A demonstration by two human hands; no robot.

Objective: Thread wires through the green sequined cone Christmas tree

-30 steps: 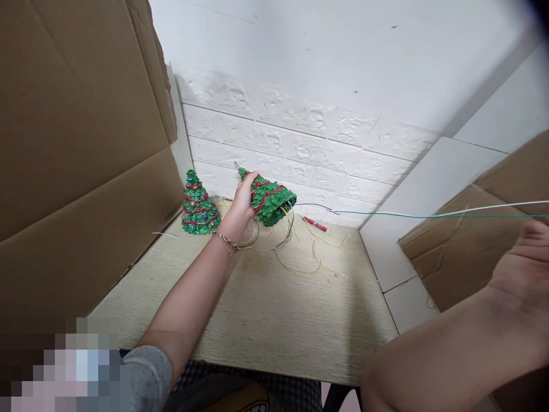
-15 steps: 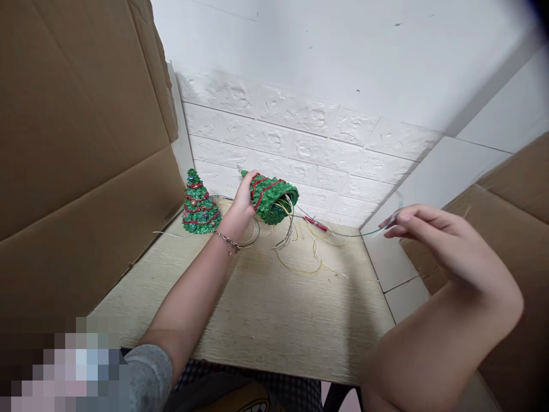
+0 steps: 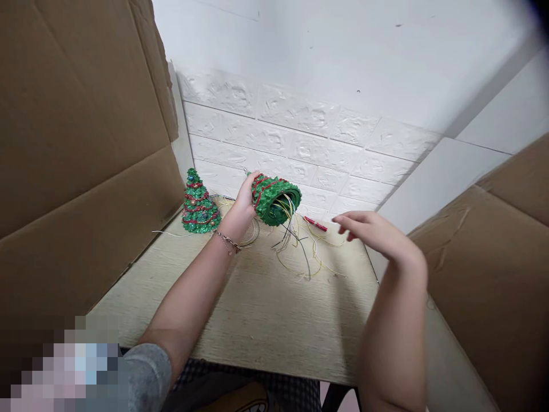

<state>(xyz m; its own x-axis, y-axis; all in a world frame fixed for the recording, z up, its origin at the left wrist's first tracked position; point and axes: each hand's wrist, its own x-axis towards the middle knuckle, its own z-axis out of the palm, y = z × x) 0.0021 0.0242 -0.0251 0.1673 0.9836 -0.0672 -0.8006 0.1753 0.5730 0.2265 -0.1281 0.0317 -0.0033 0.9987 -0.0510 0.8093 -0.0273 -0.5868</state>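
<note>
Left hand (image 3: 242, 203) is clamped round the tipped tree (image 3: 274, 197), wires (image 3: 295, 243) hanging loose out its base so I'd say unfinished, right hand (image 3: 373, 232) hovers empty, fingers spread, standing tree (image 3: 198, 205) looks done.

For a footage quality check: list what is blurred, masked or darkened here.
Head view: right hand smeared by motion blur; pixelated block masks the lower left corner; dark vignette top right; left hand and its green tree are sharp.
</note>
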